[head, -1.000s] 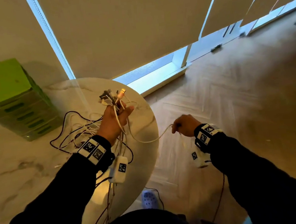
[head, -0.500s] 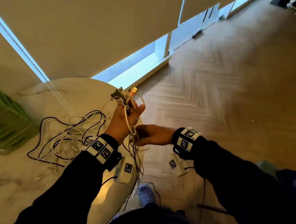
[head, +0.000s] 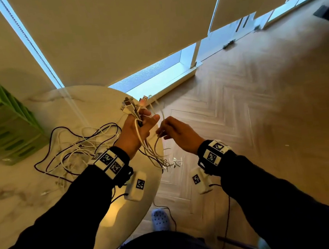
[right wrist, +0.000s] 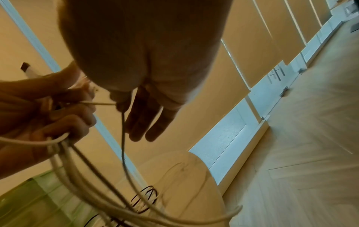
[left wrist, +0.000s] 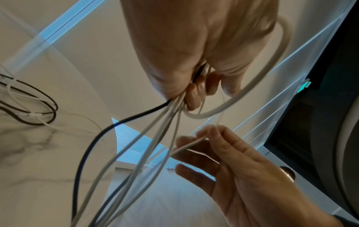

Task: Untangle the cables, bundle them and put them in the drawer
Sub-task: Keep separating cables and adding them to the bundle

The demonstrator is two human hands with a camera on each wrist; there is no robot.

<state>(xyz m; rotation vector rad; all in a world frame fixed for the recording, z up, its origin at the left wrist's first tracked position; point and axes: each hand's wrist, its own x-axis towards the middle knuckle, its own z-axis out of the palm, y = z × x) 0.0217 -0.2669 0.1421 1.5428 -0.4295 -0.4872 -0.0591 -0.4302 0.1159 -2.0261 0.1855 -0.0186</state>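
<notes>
My left hand (head: pixel 137 127) is raised over the table's right edge and grips a bunch of cables (head: pixel 147 146), white ones and a black one, with their USB plugs (head: pixel 129 105) sticking out above the fist. In the left wrist view the left hand (left wrist: pixel 196 86) curls round the bunch of cables (left wrist: pixel 155 138) hanging below. My right hand (head: pixel 172 131) sits just to the right and pinches one thin white cable (left wrist: pixel 191 144) between thumb and forefinger, the other fingers straight. More tangled cables (head: pixel 77 148) lie on the table. The green drawer unit (head: pixel 1 124) stands at the far left.
The round marble table (head: pixel 26 198) ends right below my hands, with herringbone wood floor (head: pixel 259 115) beyond. Roller blinds and a low window strip (head: pixel 155 77) lie ahead. A light clog (head: pixel 160 219) shows on the floor near my legs.
My right hand drew a white cable out to the right a second ago, came back under the left hand, and has now risen beside it, pinching a thin cable.
</notes>
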